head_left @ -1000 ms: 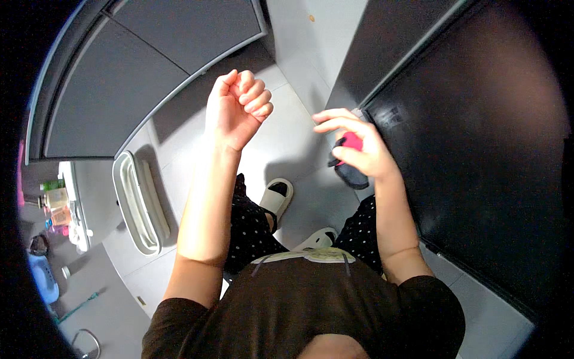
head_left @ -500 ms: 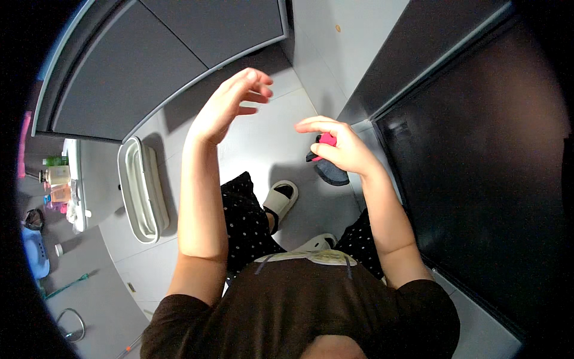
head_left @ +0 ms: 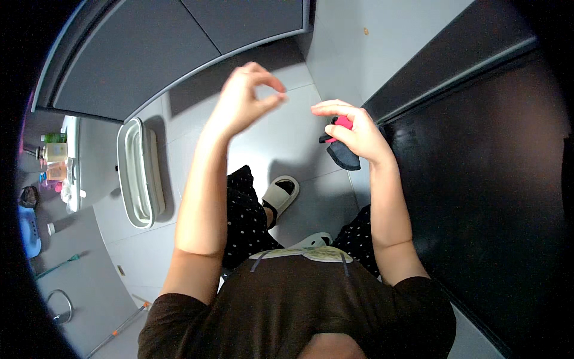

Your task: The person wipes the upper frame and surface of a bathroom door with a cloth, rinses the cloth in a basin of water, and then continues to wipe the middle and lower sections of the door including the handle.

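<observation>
My left hand [head_left: 250, 94] is raised over the floor, slightly blurred. Its fingers are bent, and the thumb tip comes near the index tip with a small gap showing. I see nothing in it. My right hand [head_left: 359, 131] hovers at about the same height, index finger stretched out and thumb apart from it. A soft-looking pink-red and dark grey thing [head_left: 344, 157] shows between and below that thumb and finger. It appears held by the other fingers, which are hidden; its kind is unclear.
A pale oblong basin [head_left: 156, 179] stands on the tiled floor, below a dark grey cabinet [head_left: 137, 60]. Bottles [head_left: 57, 152] crowd a white ledge at far left. A dark door-like panel [head_left: 478, 197] rises at right. My feet wear pale slippers [head_left: 281, 194].
My left hand has moved right, its thumb and index finger drawing closer together. My right hand has shifted up and right, the pink-red and grey thing moving along. The view has turned a little.
</observation>
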`<state>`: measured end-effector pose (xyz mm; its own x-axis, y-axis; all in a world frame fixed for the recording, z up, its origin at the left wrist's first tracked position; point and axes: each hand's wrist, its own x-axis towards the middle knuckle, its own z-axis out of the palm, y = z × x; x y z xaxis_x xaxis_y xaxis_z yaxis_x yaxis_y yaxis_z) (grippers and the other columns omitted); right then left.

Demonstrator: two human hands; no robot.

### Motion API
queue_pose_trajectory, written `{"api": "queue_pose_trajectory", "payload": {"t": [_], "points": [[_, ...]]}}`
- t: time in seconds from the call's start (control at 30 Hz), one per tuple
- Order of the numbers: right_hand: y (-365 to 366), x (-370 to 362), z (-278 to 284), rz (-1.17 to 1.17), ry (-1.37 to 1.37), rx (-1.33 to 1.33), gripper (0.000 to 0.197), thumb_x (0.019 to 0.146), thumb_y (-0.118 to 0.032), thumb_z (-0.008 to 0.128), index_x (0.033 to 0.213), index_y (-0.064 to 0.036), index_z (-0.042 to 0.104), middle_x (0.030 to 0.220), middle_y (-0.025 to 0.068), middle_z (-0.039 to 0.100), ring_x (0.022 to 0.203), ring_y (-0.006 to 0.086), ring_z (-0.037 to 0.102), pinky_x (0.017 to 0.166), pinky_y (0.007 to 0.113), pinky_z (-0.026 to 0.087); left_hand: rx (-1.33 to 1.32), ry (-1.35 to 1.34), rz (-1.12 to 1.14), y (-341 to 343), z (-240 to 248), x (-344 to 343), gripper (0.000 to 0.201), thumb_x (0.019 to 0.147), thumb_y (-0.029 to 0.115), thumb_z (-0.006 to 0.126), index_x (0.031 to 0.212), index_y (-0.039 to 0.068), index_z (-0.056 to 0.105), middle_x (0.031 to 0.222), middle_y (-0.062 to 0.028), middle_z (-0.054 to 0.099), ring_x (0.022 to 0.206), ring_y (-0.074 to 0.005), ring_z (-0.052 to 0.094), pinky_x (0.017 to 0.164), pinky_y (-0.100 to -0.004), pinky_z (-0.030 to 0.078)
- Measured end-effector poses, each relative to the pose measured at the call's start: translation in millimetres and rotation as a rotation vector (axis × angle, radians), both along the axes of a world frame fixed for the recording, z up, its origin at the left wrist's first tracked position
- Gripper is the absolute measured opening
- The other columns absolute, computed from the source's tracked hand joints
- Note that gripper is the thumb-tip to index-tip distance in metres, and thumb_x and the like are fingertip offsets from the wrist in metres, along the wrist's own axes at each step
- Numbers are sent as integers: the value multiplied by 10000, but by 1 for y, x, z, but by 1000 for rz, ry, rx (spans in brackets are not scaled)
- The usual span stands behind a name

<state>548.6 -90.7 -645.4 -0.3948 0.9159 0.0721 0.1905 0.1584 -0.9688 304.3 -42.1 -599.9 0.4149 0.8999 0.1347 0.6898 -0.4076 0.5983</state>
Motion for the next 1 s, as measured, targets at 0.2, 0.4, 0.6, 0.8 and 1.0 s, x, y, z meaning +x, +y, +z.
{"api": "queue_pose_trajectory", "payload": {"t": [0.2,0.4,0.6,0.8,1.0], "points": [[6,-9,6,17,31,-6,307,745,-21,587,1041,32,646,1122,128,627,1059,209,588,923,310,441,74,161,-53,-10,-15,28,139,689,160,742,805,97,700,926,-74,613,926,-251,549,812,-385,448],[4,-4,8,-45,30,31,311,759,-53,563,1052,0,652,1198,134,588,1180,230,505,1022,344,355,5,182,220,27,-36,-38,119,744,194,716,828,110,722,931,-76,659,902,-248,618,790,-393,498],[-9,17,7,-136,96,-182,304,811,-17,530,1107,17,596,1044,24,621,808,39,548,731,187,456,-323,522,662,30,-96,-259,218,739,239,728,902,95,720,950,-99,695,881,-234,664,787,-370,513],[-18,16,10,-143,212,-366,274,827,-58,492,1069,34,584,1054,87,619,751,61,573,675,193,470,-765,772,1099,-100,-114,-389,755,627,394,836,1295,226,526,1370,-112,454,1293,-320,380,980,-536,388],[-13,10,9,-116,335,-400,249,846,-49,480,1057,42,575,1014,83,630,717,56,568,647,190,470,-740,973,1148,-154,-77,-405,1002,496,549,855,1351,236,437,1433,-159,324,1347,-356,248,1015,-568,327]]}}
